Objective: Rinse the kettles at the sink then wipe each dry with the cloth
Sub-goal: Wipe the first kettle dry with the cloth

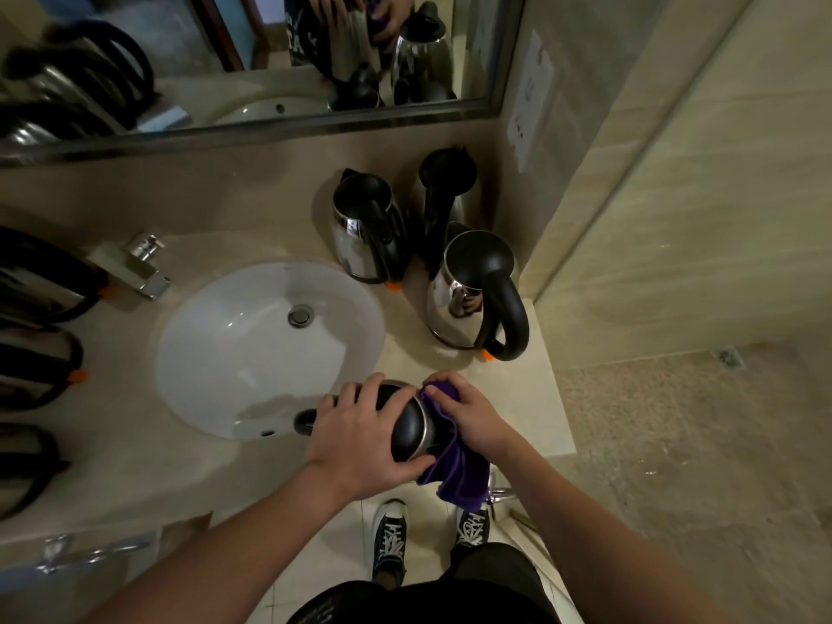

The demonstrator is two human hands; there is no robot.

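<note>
Head view: the left hand [360, 439] is gripping, fingers curled, the black lid end of a stainless-steel kettle with black lid and handle [412, 427], which is lying tilted at the surface's front edge, just right of the white oval sink basin [270, 349]. The right hand [468, 414] is bunching a purple cloth [454, 475] w/ curled fingers and pressing it against the kettle's steel body; the cloth's loose end is hanging down past the front edge of the beige stone surface [531, 398].

Three more steel kettles w/ black handles are standing upright in the back-right corner: one nearest the sink [364, 231], one behind by the wall [443, 191], one nearest the front [472, 299]. More kettles [36, 326] are lining the left edge, partly cut off. A chrome tap [144, 263] is sitting at the sink's back-left. The mirror [225, 60] along the back is reflecting hands & kettles.
</note>
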